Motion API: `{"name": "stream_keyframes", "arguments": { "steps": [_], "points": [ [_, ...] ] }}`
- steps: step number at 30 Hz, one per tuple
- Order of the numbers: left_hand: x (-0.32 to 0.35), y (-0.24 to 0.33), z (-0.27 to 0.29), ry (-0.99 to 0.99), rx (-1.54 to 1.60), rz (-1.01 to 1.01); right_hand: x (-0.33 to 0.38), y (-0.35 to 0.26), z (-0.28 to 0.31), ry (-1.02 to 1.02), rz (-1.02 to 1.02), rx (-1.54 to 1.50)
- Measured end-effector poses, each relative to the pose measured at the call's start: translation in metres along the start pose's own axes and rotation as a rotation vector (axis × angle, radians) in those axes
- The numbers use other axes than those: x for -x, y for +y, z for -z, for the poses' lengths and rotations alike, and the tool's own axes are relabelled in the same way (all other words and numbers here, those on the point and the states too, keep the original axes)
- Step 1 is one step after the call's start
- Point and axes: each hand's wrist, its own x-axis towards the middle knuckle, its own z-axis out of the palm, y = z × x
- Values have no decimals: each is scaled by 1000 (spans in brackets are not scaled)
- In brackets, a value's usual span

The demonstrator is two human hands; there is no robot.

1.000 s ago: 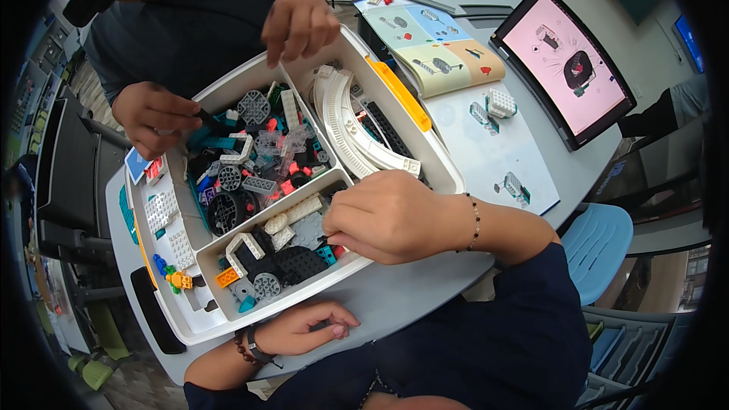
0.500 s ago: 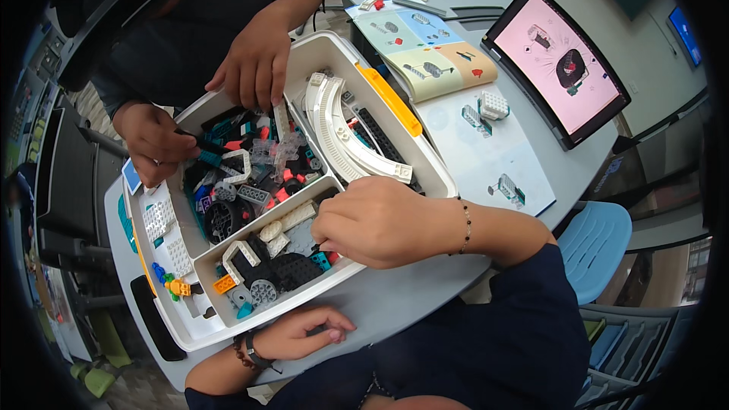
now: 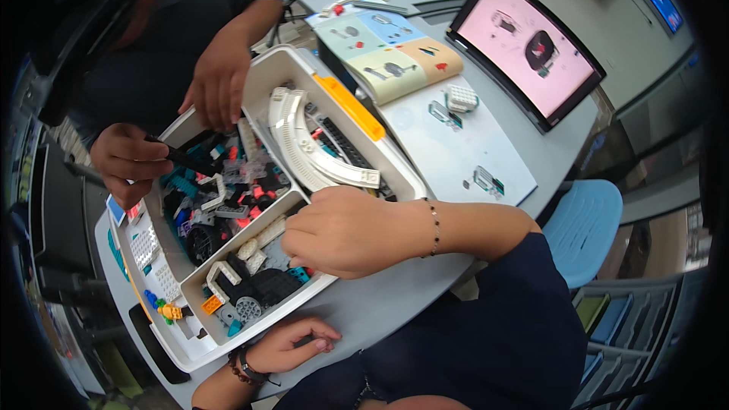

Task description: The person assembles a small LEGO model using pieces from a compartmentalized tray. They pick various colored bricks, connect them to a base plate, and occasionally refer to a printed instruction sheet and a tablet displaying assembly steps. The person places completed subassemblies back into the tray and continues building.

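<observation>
My right hand reaches over the right end of the near compartment of a white storage tray. Its fingers are curled, with the tips hidden beside grey and teal bricks. Under and left of it lie black plates, a white arch piece, a grey wheel hub and an orange brick. On the table by the tray's near edge rests my left hand, loosely open and holding nothing.
Across the tray, a person's hand holds a black beam; their other hand hangs over mixed bricks. White curved tracks fill the right compartment. Beyond are an instruction booklet, a white brick block and a laptop.
The whole view has shifted, moving the scene leftward. The other person's hand has raised a black beam out of the bricks. My right hand stays over the near compartment; my left hand stays on the table.
</observation>
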Motion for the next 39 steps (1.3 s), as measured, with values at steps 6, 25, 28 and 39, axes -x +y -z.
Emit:
{"name": "stream_keyframes", "arguments": {
  "steps": [6, 25, 28, 39],
  "points": [
    [1, 0, -3, 28, 52, 11, 2, 0, -1, -13, -10, 17],
    [-1, -1, 0, -47, -26, -119, -11, -7, 3, -64, -45, -21],
    [-2, -3, 0, -47, -19, -132, -14, -7, 6, -87, -42, -9],
    [-2, 0, 1, -54, -60, -109, -16, -7, 5, -73, -35, -26]
  ]
}}
